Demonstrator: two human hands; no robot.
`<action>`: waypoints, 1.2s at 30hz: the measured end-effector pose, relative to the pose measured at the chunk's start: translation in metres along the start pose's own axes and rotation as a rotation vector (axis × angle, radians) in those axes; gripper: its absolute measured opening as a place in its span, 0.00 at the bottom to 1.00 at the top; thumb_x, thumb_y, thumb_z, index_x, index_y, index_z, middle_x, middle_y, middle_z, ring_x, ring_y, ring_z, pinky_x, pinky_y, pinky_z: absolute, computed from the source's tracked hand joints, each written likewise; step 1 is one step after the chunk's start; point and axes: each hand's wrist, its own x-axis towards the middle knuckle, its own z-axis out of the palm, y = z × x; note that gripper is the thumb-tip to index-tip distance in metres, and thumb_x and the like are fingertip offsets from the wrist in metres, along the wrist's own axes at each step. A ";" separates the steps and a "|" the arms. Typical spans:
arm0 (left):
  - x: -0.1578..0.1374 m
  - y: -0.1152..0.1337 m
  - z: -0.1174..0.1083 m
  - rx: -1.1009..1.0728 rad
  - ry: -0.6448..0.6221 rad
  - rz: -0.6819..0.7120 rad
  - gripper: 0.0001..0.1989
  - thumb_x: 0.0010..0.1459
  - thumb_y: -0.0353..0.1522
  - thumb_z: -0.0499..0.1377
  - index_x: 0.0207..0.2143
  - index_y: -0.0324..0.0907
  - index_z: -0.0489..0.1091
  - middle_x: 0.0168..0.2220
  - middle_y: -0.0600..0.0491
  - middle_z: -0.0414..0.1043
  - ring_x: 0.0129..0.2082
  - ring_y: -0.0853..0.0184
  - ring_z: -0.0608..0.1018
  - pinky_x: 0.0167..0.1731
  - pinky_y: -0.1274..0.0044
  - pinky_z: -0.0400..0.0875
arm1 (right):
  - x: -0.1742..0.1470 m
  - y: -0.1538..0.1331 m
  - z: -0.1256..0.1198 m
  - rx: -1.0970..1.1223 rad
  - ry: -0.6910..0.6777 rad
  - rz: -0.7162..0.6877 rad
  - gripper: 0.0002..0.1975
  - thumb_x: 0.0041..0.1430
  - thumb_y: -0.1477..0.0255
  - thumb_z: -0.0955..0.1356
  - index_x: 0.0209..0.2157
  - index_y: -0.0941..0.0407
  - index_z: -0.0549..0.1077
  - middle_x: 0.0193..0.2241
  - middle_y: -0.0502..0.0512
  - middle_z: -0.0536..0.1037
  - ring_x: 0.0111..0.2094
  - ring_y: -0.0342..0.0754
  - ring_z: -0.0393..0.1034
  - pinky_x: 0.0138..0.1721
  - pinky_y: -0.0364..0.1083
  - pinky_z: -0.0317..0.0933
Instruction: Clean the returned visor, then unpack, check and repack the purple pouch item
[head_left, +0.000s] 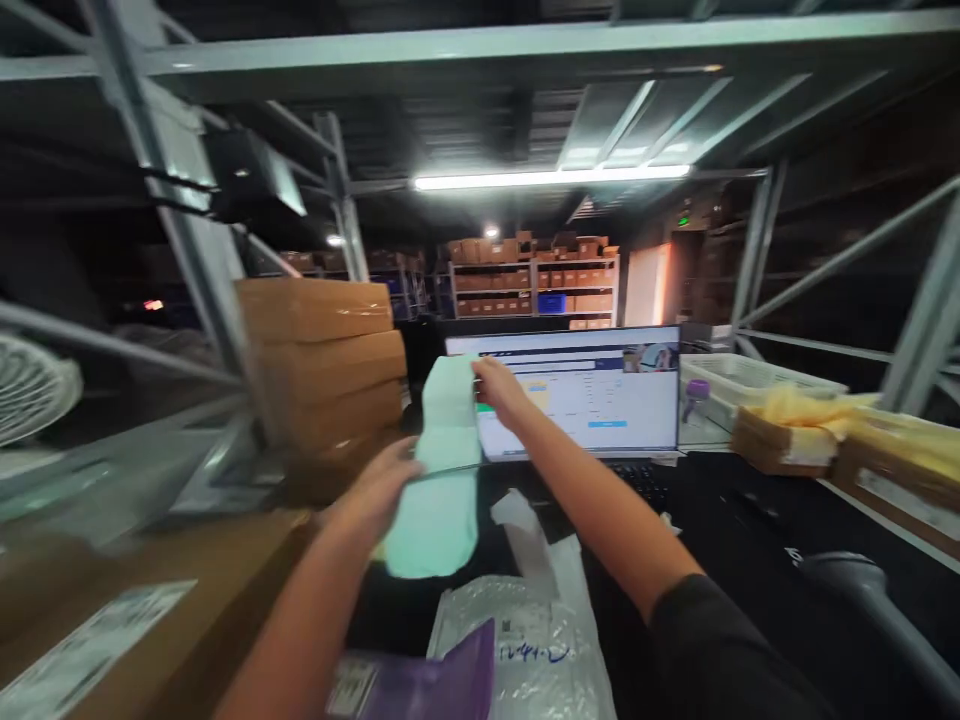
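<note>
A long pale green piece [439,515], soft-looking and creased across its middle, is held up over the dark table in front of the monitor. Its exact kind is not clear. My left hand [384,482] grips its left edge about halfway down, fingers partly behind it. At the upper right corner, my right hand [496,388] pinches the edge. Below lie a clear bubble-wrap bag [525,640] with blue handwriting and a purple packet [427,680] with a white label.
A lit monitor [585,400] and keyboard [641,485] stand behind my hands. Stacked cartons [322,350] and a large labelled box [187,590] are at left. On the right are a handheld scanner [847,580], an open carton [780,445] and a white crate [757,375].
</note>
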 end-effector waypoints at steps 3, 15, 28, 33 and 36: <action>-0.004 -0.036 0.022 -0.132 -0.038 -0.073 0.30 0.41 0.23 0.68 0.50 0.39 0.68 0.35 0.50 0.80 0.27 0.65 0.80 0.27 0.77 0.75 | -0.032 -0.004 -0.018 -0.009 -0.095 -0.043 0.14 0.59 0.62 0.70 0.30 0.54 0.64 0.24 0.43 0.66 0.24 0.41 0.61 0.28 0.40 0.59; 0.002 -0.071 0.051 -0.281 -0.037 -0.158 0.12 0.48 0.25 0.63 0.37 0.37 0.75 0.36 0.48 0.79 0.28 0.68 0.79 0.26 0.78 0.74 | -0.108 0.005 -0.063 -0.233 -0.217 -0.194 0.21 0.62 0.47 0.66 0.42 0.48 0.61 0.32 0.48 0.70 0.30 0.46 0.63 0.32 0.44 0.62; -0.006 -0.032 0.047 -0.205 0.118 -0.023 0.16 0.48 0.25 0.61 0.42 0.40 0.75 0.30 0.54 0.76 0.22 0.71 0.75 0.22 0.81 0.66 | -0.183 -0.012 -0.061 -0.849 -0.764 -0.723 0.05 0.69 0.72 0.63 0.46 0.50 0.67 0.50 0.55 0.78 0.60 0.54 0.65 0.67 0.63 0.46; -0.016 -0.019 0.043 -0.124 0.072 0.171 0.17 0.54 0.25 0.59 0.48 0.43 0.73 0.29 0.56 0.74 0.26 0.71 0.75 0.27 0.81 0.67 | -0.194 -0.016 -0.078 -1.012 -0.762 -0.696 0.06 0.62 0.68 0.72 0.41 0.49 0.73 0.45 0.51 0.81 0.58 0.56 0.68 0.69 0.62 0.41; -0.017 -0.022 0.042 0.040 0.031 0.372 0.20 0.58 0.28 0.60 0.53 0.45 0.70 0.20 0.61 0.63 0.20 0.73 0.67 0.24 0.83 0.61 | -0.184 -0.008 -0.093 -0.922 -0.355 -0.673 0.04 0.63 0.69 0.70 0.40 0.49 0.74 0.43 0.53 0.81 0.50 0.55 0.73 0.60 0.60 0.58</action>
